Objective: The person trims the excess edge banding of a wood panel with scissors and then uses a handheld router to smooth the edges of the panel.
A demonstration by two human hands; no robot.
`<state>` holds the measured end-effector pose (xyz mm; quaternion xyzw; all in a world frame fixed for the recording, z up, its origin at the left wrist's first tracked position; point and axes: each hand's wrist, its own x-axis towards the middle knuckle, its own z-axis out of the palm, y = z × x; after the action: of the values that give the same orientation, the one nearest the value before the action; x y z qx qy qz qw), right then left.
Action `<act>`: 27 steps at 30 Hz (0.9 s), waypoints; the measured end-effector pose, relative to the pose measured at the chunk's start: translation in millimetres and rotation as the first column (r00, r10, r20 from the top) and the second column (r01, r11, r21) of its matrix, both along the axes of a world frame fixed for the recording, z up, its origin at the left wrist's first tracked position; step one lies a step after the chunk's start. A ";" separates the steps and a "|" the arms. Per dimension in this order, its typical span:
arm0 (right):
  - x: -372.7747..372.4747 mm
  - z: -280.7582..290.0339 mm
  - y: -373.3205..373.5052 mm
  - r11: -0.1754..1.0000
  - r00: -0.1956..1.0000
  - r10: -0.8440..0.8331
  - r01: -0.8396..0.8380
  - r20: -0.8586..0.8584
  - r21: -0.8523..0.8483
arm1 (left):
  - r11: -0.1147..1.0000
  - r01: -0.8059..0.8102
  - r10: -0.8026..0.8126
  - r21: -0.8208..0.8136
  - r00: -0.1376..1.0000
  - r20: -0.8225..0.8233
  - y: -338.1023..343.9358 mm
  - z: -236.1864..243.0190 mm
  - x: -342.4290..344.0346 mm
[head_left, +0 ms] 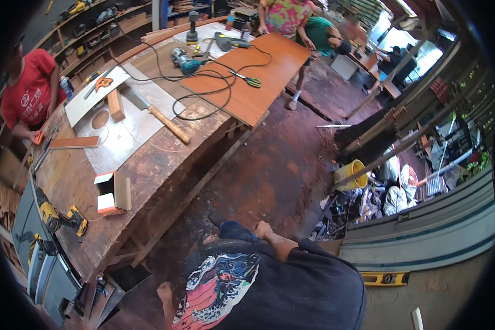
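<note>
Neither of my hands shows. Right in front of me a person in a black shirt (291,291) with a wave print on its back bends forward, in a blue cap (235,230). That person's closed hand (263,229) is beside the cap, and the other hand (164,290) hangs at the left. On the wooden workbench (165,165) lie a handsaw (169,124) with a wooden handle, an open cardboard box (113,193), a yellow and black cordless drill (49,214), a teal power tool (185,61), scissors (246,80) and a black cable (201,116).
A person in red (30,91) stands left of the bench, one hand on an orange-handled tool (38,137). Other people work beyond the orange-brown board (258,71). A yellow bucket (353,175) and scrap stand at the right. A yellow spirit level (388,279) lies below the corrugated sheets (423,220).
</note>
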<state>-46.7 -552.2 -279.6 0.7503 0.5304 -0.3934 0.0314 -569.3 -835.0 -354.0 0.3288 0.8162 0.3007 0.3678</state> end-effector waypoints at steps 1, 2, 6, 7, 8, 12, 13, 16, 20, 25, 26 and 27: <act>3.1 3.2 -8.1 0.999 1.000 -0.022 0.022 -0.019 -0.032 | 0.998 0.043 -0.044 0.042 0.999 0.011 24.0 6.0 10.5; 7.9 4.2 -12.7 0.997 0.998 -0.043 0.041 -0.041 -0.061 | 0.999 0.012 -0.016 0.048 0.998 0.064 46.4 11.1 23.2; 15.3 7.1 -18.6 0.997 0.997 -0.082 0.082 0.009 0.014 | 0.977 0.042 -0.050 0.210 0.998 0.029 101.8 1.3 67.3; 18.4 5.7 -15.0 0.993 0.996 -0.093 0.091 0.016 0.080 | 0.976 0.056 -0.063 0.208 0.998 0.026 103.7 -0.7 73.6; 22.2 6.6 -6.4 0.985 0.995 -0.097 0.092 0.026 0.148 | 0.975 0.124 -0.137 0.183 0.989 0.060 104.1 -3.3 81.2; 26.4 20.1 27.0 0.967 0.980 -0.196 0.197 -0.023 0.161 | 0.888 0.429 -0.459 -0.169 0.852 -0.251 87.9 -76.1 78.3; 27.5 23.7 31.8 0.966 0.978 -0.205 0.208 -0.035 0.157 | 0.864 0.439 -0.489 -0.248 0.849 -0.200 85.0 -74.2 75.6; 31.9 39.2 51.3 0.924 0.946 -0.271 0.307 -0.175 0.229 | 0.885 0.414 -0.443 -0.214 0.890 -0.112 88.2 -59.8 76.0; 59.4 25.3 74.2 0.907 0.924 -0.280 0.343 -0.259 0.245 | 0.941 0.334 -0.319 0.048 0.928 -0.195 187.1 95.5 149.9; 102.6 15.3 95.3 0.936 0.921 -0.274 0.321 -0.278 0.141 | 0.827 0.383 -0.272 0.413 0.914 -0.302 366.6 236.5 264.5; 116.4 6.7 98.9 0.949 0.932 -0.264 0.297 -0.248 0.107 | 0.775 0.446 -0.301 0.449 0.884 -0.358 400.4 255.1 287.1; 129.6 0.5 104.3 0.962 0.946 -0.242 0.263 -0.217 0.071 | 0.699 0.524 -0.297 0.487 0.832 -0.468 432.4 265.9 306.8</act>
<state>82.9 -447.9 -279.1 0.7679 0.4489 -0.4431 -0.1115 -262.5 -402.7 -88.1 0.6524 0.6347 0.3860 0.1502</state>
